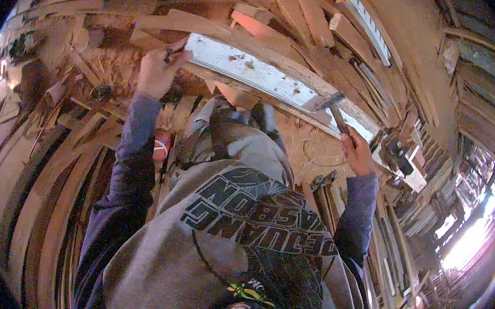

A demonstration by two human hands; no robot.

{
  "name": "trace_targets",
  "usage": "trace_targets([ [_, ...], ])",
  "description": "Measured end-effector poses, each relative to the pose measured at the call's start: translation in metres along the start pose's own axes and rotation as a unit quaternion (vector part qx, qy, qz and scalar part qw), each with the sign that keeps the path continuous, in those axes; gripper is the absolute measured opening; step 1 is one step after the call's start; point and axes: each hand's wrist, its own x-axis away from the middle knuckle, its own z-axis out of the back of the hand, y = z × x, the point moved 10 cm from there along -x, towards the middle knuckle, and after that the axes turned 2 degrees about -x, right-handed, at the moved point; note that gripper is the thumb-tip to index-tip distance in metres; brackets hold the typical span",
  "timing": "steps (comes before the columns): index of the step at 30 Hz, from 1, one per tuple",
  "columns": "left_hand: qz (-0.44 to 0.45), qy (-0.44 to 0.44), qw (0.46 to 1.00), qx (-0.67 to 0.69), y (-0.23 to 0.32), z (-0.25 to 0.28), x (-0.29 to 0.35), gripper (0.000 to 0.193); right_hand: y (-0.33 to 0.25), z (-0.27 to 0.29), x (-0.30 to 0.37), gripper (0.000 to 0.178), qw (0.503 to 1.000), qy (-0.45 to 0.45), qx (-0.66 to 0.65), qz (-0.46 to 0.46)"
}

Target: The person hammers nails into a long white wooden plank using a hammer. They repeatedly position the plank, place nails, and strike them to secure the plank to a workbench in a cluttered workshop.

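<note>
A long board with a white face (pixel 252 68), marked with brown spots and bits, lies slanting across the space in front of me. My left hand (pixel 162 69) is at its left end, fingers curled in and closed on the board's edge; the fingertips are partly hidden. Toward the other end, my right hand (pixel 356 151) is wrapped round the handle of a hammer (pixel 338 115). The hammer's dark head rests on or just above the white face; which one I cannot tell. A bare wooden plank (pixel 211 29) runs along the board's far side.
Stacked timber (pixel 60 209) fills the left, with more strips (pixel 389 249) on the right. A dark tool-like object (pixel 397 156) sits past the board's right end. Near my left leg is a red object (pixel 162 145). A slotted white piece (pixel 364 26) lies far right.
</note>
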Motion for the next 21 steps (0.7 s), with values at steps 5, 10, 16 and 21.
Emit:
trace_targets([
  [5, 0.035, 0.002, 0.999, 0.023, -0.007, -0.001, 0.001, 0.043, -0.066, -0.018, -0.027, 0.047, 0.998, -0.013, -0.014, 0.055],
  [10, 0.093, -0.037, 0.995, 0.007, -0.010, -0.003, 0.000, 0.045, -0.172, -0.056, -0.070, 0.049, 0.994, -0.045, 0.034, 0.093],
  [16, 0.029, -0.017, 0.999, -0.010, 0.014, 0.004, 0.002, 0.043, -0.137, -0.036, -0.051, 0.050, 0.998, -0.041, 0.013, 0.048],
  [21, 0.047, -0.010, 0.998, -0.030, 0.004, 0.001, 0.003, 0.039, -0.121, -0.028, -0.035, 0.050, 0.997, -0.034, -0.002, 0.071],
])
